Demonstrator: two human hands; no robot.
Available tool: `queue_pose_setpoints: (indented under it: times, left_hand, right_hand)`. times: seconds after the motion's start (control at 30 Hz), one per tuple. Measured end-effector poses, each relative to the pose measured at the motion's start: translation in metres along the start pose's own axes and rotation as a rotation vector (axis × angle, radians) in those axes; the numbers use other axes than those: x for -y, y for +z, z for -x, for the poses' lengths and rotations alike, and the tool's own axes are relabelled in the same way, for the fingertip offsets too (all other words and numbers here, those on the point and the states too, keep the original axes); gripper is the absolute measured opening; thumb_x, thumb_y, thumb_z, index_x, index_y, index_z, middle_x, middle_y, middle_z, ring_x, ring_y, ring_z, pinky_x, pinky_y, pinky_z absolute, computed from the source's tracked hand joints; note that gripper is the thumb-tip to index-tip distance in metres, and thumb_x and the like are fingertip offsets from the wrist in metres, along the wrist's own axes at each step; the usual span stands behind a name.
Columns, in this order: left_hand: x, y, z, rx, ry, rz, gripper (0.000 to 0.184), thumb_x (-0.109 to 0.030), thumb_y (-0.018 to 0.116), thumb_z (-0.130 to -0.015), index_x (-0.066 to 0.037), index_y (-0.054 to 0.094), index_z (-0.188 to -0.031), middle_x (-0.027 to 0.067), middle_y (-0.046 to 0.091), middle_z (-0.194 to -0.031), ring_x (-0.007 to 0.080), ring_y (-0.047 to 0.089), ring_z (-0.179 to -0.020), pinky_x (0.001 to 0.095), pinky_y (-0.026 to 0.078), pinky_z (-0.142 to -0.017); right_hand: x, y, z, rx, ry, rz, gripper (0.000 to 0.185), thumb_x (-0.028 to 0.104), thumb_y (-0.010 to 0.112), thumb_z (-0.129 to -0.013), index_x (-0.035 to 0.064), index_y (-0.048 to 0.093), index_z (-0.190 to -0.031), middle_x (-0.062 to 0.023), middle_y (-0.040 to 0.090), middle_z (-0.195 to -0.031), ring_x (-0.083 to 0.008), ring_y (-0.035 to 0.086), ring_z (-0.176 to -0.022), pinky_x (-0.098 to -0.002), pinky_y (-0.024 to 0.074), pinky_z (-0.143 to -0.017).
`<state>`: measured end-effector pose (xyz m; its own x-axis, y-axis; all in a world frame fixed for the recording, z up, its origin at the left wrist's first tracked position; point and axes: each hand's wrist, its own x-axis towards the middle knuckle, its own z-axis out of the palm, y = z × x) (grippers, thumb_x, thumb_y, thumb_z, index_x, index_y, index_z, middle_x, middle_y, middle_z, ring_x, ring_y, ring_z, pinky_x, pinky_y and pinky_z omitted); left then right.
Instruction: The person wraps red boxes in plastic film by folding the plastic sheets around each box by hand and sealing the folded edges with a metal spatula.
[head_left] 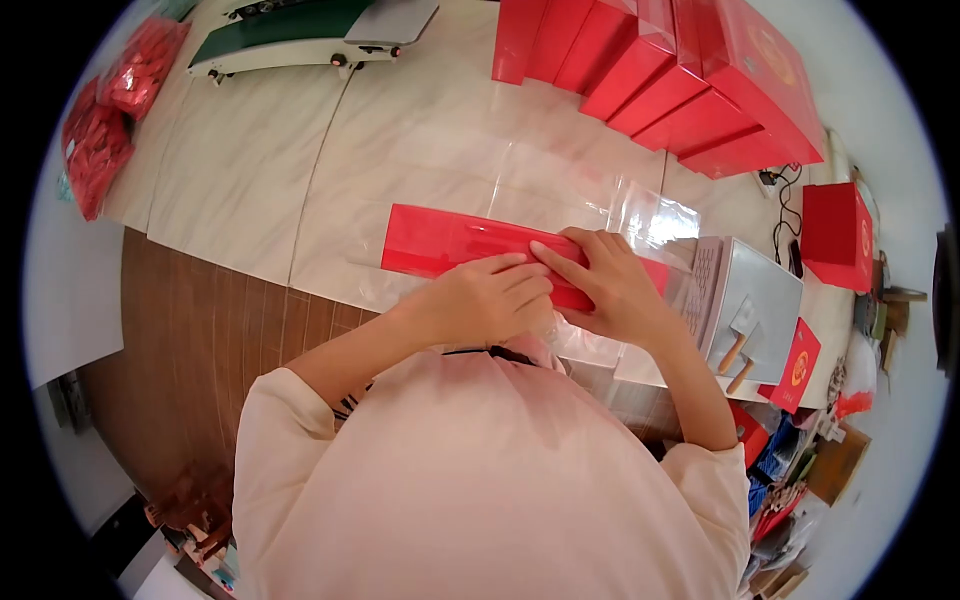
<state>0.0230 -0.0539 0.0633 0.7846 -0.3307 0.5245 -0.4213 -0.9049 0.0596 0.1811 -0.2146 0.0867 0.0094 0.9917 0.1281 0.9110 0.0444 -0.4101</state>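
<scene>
A long flat red box (430,240) lies on the table in front of me, glossy as if under clear plastic film. My left hand (490,298) rests on its near edge with the fingers curled together; the thumb is hidden. Across the box's right part, my right hand (605,285) grips it, with fingers over the far edge and a digit pointing left along the top. Clear plastic film (655,220) spreads out around the right end of the box. Whether the fingers also pinch film cannot be made out.
Large red boxes (690,95) stand in a row at the back right. A grey board (760,300) at right carries scrapers with wooden handles. A green-belted machine (290,40) stands at the far left, near bags of red items (145,65). A black cable (785,205) runs along the right.
</scene>
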Motion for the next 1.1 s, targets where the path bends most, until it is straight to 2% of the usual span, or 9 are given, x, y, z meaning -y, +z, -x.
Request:
queue_pose_setpoints:
  times: [0.27, 0.3, 0.33, 0.43, 0.57, 0.77, 0.93, 1.03, 1.1]
  left_hand:
    - [-0.006, 0.016, 0.007, 0.012, -0.186, 0.194, 0.013, -0.019, 0.067, -0.079, -0.010, 0.058, -0.080, -0.0002, 0.065, -0.099, 0.0154, 0.065, -0.090, 0.0280, 0.054, -0.071]
    - [-0.003, 0.020, 0.012, 0.022, -0.162, 0.139, 0.012, -0.018, 0.065, -0.078, -0.009, 0.059, -0.085, 0.0016, 0.065, -0.103, 0.0158, 0.065, -0.093, 0.0282, 0.054, -0.074]
    - [0.000, 0.021, 0.013, 0.031, -0.137, 0.085, 0.015, -0.017, 0.063, -0.077, -0.009, 0.061, -0.090, 0.0033, 0.064, -0.107, 0.0161, 0.064, -0.096, 0.0285, 0.053, -0.077]
    - [0.000, 0.021, 0.008, 0.006, -0.120, 0.100, 0.016, -0.019, 0.067, -0.079, -0.009, 0.061, -0.090, 0.0013, 0.066, -0.099, 0.0158, 0.066, -0.092, 0.0273, 0.054, -0.071]
    - [0.001, 0.019, -0.003, -0.005, -0.136, 0.124, 0.017, -0.017, 0.072, -0.079, -0.009, 0.060, -0.087, 0.0003, 0.067, -0.091, 0.0153, 0.067, -0.083, 0.0258, 0.053, -0.063]
    - [0.001, 0.016, -0.008, 0.032, -0.244, 0.228, 0.017, -0.015, 0.075, -0.075, -0.010, 0.061, -0.083, -0.0001, 0.067, -0.087, 0.0152, 0.064, -0.076, 0.0249, 0.052, -0.060]
    - [0.005, 0.012, -0.016, 0.074, -0.377, 0.374, 0.014, -0.009, 0.075, -0.074, -0.008, 0.062, -0.079, 0.0016, 0.067, -0.086, 0.0165, 0.063, -0.072, 0.0260, 0.051, -0.057]
    - [0.002, 0.008, -0.021, 0.086, -0.497, 0.505, 0.012, -0.003, 0.074, -0.076, -0.004, 0.062, -0.079, 0.0031, 0.065, -0.087, 0.0151, 0.061, -0.070, 0.0262, 0.050, -0.057]
    - [0.004, 0.005, -0.025, 0.231, -0.701, 0.703, 0.011, 0.000, 0.072, -0.077, -0.002, 0.062, -0.081, 0.0039, 0.064, -0.089, 0.0128, 0.060, -0.069, 0.0250, 0.049, -0.059]
  right_hand:
    - [0.019, 0.015, 0.032, -0.174, 0.019, 0.064, 0.053, 0.019, 0.077, -0.068, 0.0064, 0.061, -0.117, -0.0143, 0.054, -0.130, -0.0324, 0.051, -0.115, -0.0434, 0.0420, -0.096]
    - [0.032, 0.010, 0.037, -0.169, 0.054, 0.005, 0.044, 0.020, 0.077, -0.069, 0.0046, 0.062, -0.108, -0.0123, 0.061, -0.115, -0.0300, 0.054, -0.109, -0.0440, 0.0432, -0.092]
    - [0.043, 0.010, 0.043, -0.172, 0.094, 0.022, 0.044, 0.020, 0.077, -0.069, 0.0046, 0.062, -0.108, -0.0123, 0.061, -0.115, -0.0300, 0.054, -0.109, -0.0440, 0.0432, -0.092]
    - [0.058, 0.015, 0.067, -0.259, 0.325, 0.081, 0.034, 0.021, 0.075, -0.071, 0.0052, 0.061, -0.098, -0.0073, 0.057, -0.093, -0.0255, 0.056, -0.093, -0.0454, 0.0431, -0.087]
    - [0.043, 0.027, 0.117, -0.227, 0.452, 0.281, 0.019, 0.012, 0.073, -0.071, 0.0069, 0.059, -0.083, -0.0064, 0.057, -0.088, -0.0252, 0.055, -0.091, -0.0446, 0.0387, -0.093]
    - [0.020, -0.020, 0.138, -0.403, 0.561, 0.291, 0.011, 0.006, 0.069, -0.075, 0.0065, 0.060, -0.080, -0.0067, 0.058, -0.089, -0.0260, 0.055, -0.093, -0.0433, 0.0379, -0.088]
    - [-0.013, -0.021, 0.138, -0.752, 0.678, 0.283, 0.014, 0.002, 0.069, -0.075, 0.0049, 0.059, -0.084, -0.0081, 0.059, -0.087, -0.0295, 0.056, -0.087, -0.0406, 0.0392, -0.078]
    - [-0.003, -0.009, 0.120, -0.901, 0.583, 0.278, 0.017, 0.000, 0.069, -0.074, 0.0050, 0.059, -0.087, -0.0086, 0.061, -0.089, -0.0307, 0.057, -0.086, -0.0404, 0.0414, -0.078]
    - [0.018, 0.015, 0.090, -0.933, 0.512, 0.107, 0.022, 0.002, 0.070, -0.073, 0.0074, 0.061, -0.092, -0.0090, 0.062, -0.099, -0.0308, 0.057, -0.096, -0.0421, 0.0436, -0.084]
